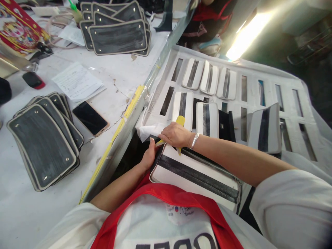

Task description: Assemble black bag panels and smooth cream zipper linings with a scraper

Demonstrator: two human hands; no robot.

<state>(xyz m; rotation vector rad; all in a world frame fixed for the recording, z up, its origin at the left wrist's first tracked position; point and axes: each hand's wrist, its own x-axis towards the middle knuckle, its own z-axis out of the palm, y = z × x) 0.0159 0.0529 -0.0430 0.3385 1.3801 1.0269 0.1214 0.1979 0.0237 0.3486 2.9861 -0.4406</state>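
Across my lap lies a white handbag piece [197, 173] with a black stripe along its middle and dark edges. My left hand [148, 156] grips its upper left corner, thumb on top and the other fingers mostly hidden beneath. My right hand [176, 135] is closed around a yellow tool [181, 120] at the same corner. Yellow parts stick out above and below the fist, and a pointed one lies over the piece's top edge. The tool's exact kind is covered by my fingers. Both hands nearly touch each other.
Beyond my hands, a white slotted rack [155, 119] carries several white striped pieces [206, 119]. On the left table are stacked dark panels [43, 145], more dark panels [118, 37], a phone [90, 118] and paper sheets [77, 81]. Yellow tape [129, 105] runs along the table edge.
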